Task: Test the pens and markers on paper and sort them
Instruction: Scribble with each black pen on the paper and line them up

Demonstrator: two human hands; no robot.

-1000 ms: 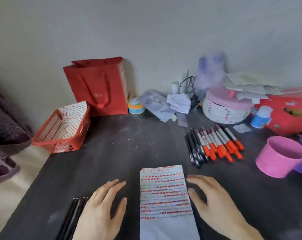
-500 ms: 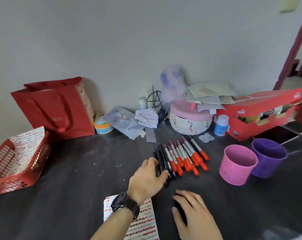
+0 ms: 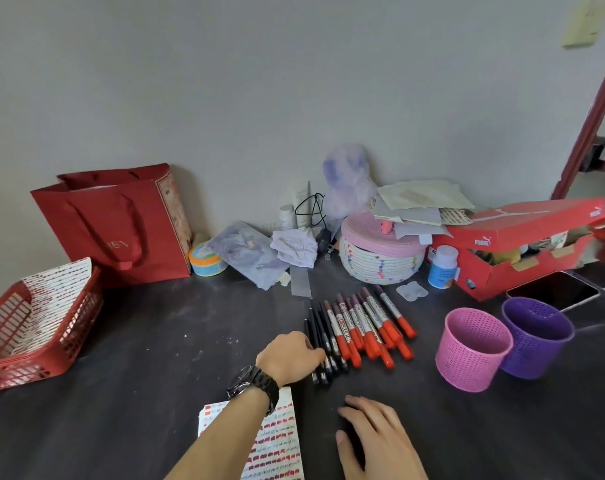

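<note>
Two groups lie side by side mid-surface: slim black pens (image 3: 317, 323) and markers with orange-red caps (image 3: 365, 323). Left hand (image 3: 289, 355): over the black pens' near ends, fingertips hidden; I cannot tell if one is pinched. Right hand (image 3: 377, 434): flat, fingers spread, on the dark surface (image 3: 155, 358) beside the white paper strip lined with red test strokes (image 3: 276, 441). Step, I judge: picking a pen. Next: single one out, carry it to the paper.

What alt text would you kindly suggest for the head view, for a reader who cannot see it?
A person's left hand touches black pens beside red-capped markers on a dark table; the right hand rests flat near the test paper. A pink basket and a purple basket stand nearby.
</note>
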